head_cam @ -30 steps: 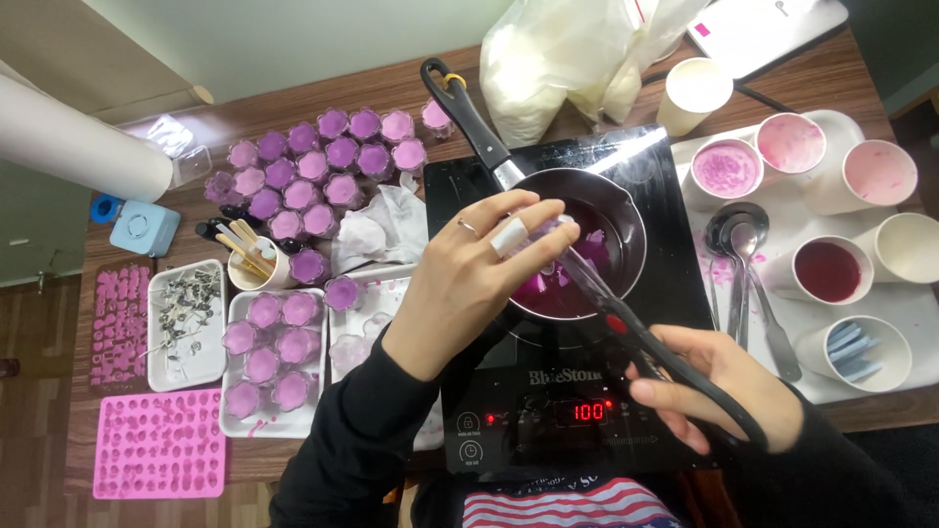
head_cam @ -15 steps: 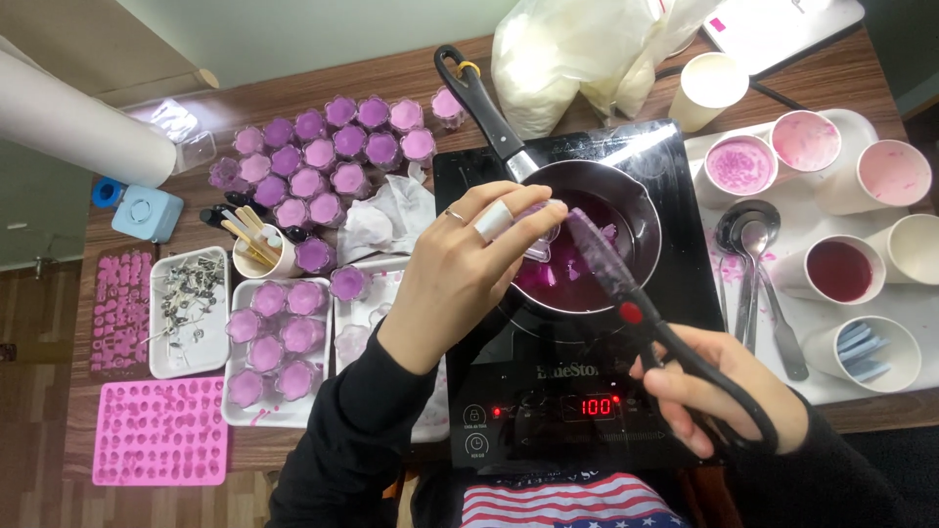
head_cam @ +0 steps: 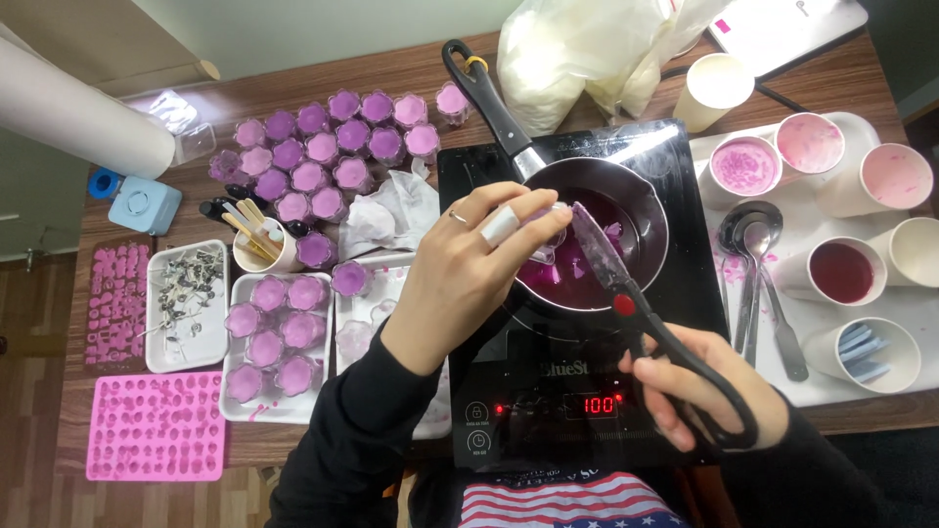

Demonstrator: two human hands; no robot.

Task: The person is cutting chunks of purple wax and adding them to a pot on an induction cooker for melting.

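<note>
The left hand (head_cam: 469, 269) was closed in a pinch around a small clear cup (head_cam: 544, 240), fingers curled over it, holding it tipped above the near-left rim of the dark saucepan (head_cam: 641, 196). The right hand (head_cam: 709, 391) was shut around the black loop handles of a pair of scissors (head_cam: 626, 293). Their blades looked closed, or nearly so, though the purple residue on them made that hard to judge.

The scissors' long axis ran on a diagonal, from the handles at the near right up to the tip at the far left. That tip lay just beside the mouth of the cup, over the purple liquid and soft lumps in the pan. So the cup sat to the far left of the right hand, at the end of the blades, and the left hand was by far the nearer one, already holding it. Whether the tip actually touched the cup could not be told.

The pan stood on a black induction hob (head_cam: 685, 284) with a lit red display, its long handle pointing to the far left. On the worktop (head_cam: 391, 73) to the left stood many small purple-filled cups (head_cam: 333, 166), and a pink mould (head_cam: 156, 425) lay at the near left. Paper cups (head_cam: 831, 269) stood to the right.
</note>
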